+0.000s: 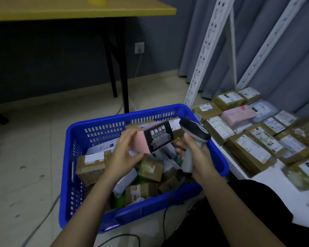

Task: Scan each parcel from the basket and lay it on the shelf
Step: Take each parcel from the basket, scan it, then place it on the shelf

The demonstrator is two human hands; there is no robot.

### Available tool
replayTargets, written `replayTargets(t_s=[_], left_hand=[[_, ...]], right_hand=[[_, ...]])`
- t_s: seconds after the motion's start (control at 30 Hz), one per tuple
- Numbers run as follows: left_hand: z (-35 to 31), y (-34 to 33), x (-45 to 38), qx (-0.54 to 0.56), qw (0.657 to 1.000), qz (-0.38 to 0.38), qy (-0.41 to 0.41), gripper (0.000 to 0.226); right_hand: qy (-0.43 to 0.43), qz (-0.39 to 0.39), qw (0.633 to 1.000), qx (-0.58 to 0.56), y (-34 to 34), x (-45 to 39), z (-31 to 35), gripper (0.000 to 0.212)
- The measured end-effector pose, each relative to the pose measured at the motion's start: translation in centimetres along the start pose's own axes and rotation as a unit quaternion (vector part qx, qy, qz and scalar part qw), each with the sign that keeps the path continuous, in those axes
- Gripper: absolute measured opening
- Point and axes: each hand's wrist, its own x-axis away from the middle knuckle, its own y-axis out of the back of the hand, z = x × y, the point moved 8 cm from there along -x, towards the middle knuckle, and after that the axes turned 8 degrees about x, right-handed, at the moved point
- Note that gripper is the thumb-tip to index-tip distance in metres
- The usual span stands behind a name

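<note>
Left hand (122,152) holds pink parcel (144,142) above blue basket (82,129); fingers curl over its left edge, thumb pinching beneath, black printed label facing right. Right hand (197,154) grips barcode scanner (194,132) by the handle, head just right of parcel. Labelled parcels lie on white shelf (275,177), right.

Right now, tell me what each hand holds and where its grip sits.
Left hand pinches the pink-and-black parcel at its pink left end. Right hand wraps the scanner by its handle.
</note>
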Motion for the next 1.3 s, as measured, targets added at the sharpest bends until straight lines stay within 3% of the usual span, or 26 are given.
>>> replayTargets(t_s=[0.07, 0.17, 0.37, 0.47, 0.53, 0.57, 0.63, 0.67, 0.77, 0.87, 0.93, 1.03, 1.1, 1.2, 1.3], left_hand=[[-1.5, -1.0, 0.5, -0.106, 0.990, 0.047, -0.075, 0.069], [-2.8, -2.0, 1.5, -0.190, 0.971, 0.071, -0.125, 0.070], [-4.8, -2.5, 3.2, -0.234, 0.954, 0.069, -0.176, 0.063], [-3.7, -1.6, 3.5, -0.156, 0.982, 0.044, -0.094, 0.082], [-2.7, -0.8, 3.5, 0.015, 1.000, 0.009, 0.023, 0.093], [-1.9, -0.5, 3.5, 0.129, 0.986, -0.028, 0.104, 0.090], [-0.4, -0.7, 3.6, 0.312, 0.910, -0.085, 0.258, 0.068], [-0.1, -1.3, 3.4, 0.356, 0.878, -0.076, 0.310, 0.055], [-0.3, -2.1, 3.3, 0.389, 0.846, -0.031, 0.364, 0.042], [-0.1, -1.6, 3.0, 0.427, 0.829, -0.061, 0.357, 0.036], [0.3, -0.7, 2.5, 0.419, 0.838, -0.108, 0.332, 0.037], [0.6, 0.9, 1.7, 0.294, 0.904, -0.147, 0.275, 0.037], [0.8, 1.1, 1.3, 0.229, 0.929, -0.133, 0.257, 0.034], [1.4, 0.8, 1.1, 0.239, 0.922, -0.128, 0.276, 0.031], [1.7, 0.8, 0.7, 0.235, 0.920, -0.132, 0.285, 0.031]], right_hand=[[-0.001, 0.010, 1.000, 0.009, 0.1, 0.3, 0.4, 0.044], [-0.019, 0.031, 0.997, 0.065, -0.1, 0.6, 0.4, 0.052], [-0.084, 0.072, 0.993, 0.043, -0.1, 1.3, -0.9, 0.052], [-0.064, 0.071, 0.995, 0.021, 0.0, 1.5, -0.9, 0.043], [-0.039, 0.063, 0.997, 0.013, 0.2, 1.7, -0.5, 0.036], [-0.027, 0.063, 0.998, 0.016, 0.2, 1.9, -0.2, 0.036], [-0.007, 0.071, 0.997, 0.025, 0.0, 2.0, 0.1, 0.042], [0.000, 0.072, 0.997, 0.038, -0.1, 2.1, 0.1, 0.049], [0.027, 0.070, 0.992, 0.097, -0.4, 2.5, 0.4, 0.077], [0.037, 0.078, 0.989, 0.120, -0.8, 2.8, 0.5, 0.069], [0.035, 0.074, 0.988, 0.133, -0.8, 2.7, 0.6, 0.061], [0.027, 0.077, 0.984, 0.157, -0.5, 2.6, 0.6, 0.069], [0.024, 0.102, 0.983, 0.152, -0.6, 2.7, 0.8, 0.049], [0.041, 0.135, 0.971, 0.195, -0.7, 3.3, 1.4, 0.017], [0.057, 0.140, 0.954, 0.259, -0.9, 3.8, 2.1, 0.023]])
